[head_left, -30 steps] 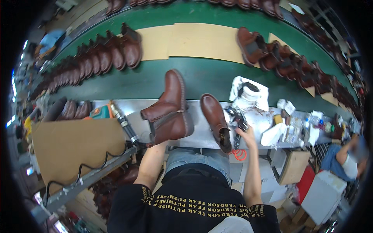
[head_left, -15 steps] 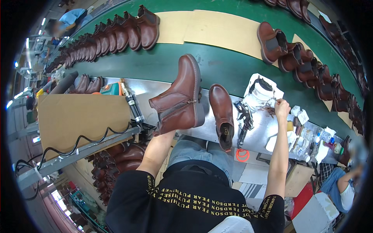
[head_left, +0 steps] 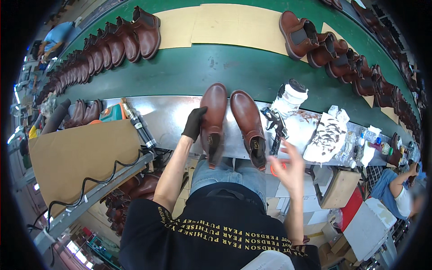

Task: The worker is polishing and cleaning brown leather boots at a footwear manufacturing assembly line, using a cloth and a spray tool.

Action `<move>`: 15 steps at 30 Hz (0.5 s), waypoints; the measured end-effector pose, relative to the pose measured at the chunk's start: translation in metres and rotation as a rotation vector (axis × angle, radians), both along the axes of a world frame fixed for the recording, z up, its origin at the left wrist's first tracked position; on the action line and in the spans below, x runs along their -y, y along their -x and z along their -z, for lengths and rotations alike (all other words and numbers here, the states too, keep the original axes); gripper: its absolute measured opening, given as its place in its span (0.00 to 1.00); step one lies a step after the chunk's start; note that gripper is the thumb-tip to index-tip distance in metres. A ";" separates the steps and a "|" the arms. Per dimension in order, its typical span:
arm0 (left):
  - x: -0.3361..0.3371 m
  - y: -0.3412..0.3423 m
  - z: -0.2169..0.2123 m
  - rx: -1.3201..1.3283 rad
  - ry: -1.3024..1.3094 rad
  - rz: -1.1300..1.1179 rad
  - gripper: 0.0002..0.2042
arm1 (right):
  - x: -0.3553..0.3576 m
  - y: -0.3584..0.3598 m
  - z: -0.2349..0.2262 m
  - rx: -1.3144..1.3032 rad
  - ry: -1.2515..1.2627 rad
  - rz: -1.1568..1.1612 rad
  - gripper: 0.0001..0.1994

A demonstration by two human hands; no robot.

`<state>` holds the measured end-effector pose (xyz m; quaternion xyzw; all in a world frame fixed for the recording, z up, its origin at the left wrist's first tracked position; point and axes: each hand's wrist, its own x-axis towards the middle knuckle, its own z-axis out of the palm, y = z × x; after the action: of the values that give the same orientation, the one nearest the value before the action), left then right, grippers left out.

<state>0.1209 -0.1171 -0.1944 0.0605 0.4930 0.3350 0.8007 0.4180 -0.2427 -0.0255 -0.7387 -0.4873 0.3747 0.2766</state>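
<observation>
Two brown boots stood side by side on the metal surface, one under a gloved hand.

The left hand [head_left: 195,122], in a black glove, had its grip closed on the side of the left boot [head_left: 213,120], which stood upright on the metal surface [head_left: 168,118] with its toe toward the green conveyor belt [head_left: 225,67]. The right boot [head_left: 249,126] stood just beside the left boot, the two nearly touching. The right hand [head_left: 290,168] was bare, its grip released with fingers spread, holding nothing, just off the surface's near edge and near the right boot's heel. A black tool [head_left: 274,128] lay just right of the right boot, and a stained white cloth [head_left: 330,135] beyond it.
</observation>
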 end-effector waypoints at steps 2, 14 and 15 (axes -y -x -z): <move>0.003 -0.011 -0.006 -0.664 -0.219 0.179 0.26 | -0.018 0.022 0.019 0.045 0.018 -0.167 0.22; 0.056 0.027 0.009 -0.662 -0.640 0.501 0.13 | -0.025 0.100 0.055 0.039 0.003 -0.035 0.15; 0.057 0.031 0.006 -0.215 -0.341 0.270 0.13 | -0.032 0.089 0.045 0.022 0.130 -0.013 0.15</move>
<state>0.0898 -0.1740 -0.2003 0.2956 0.4989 0.2949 0.7594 0.3287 -0.2109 -0.0709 -0.7559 -0.4699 0.3991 0.2203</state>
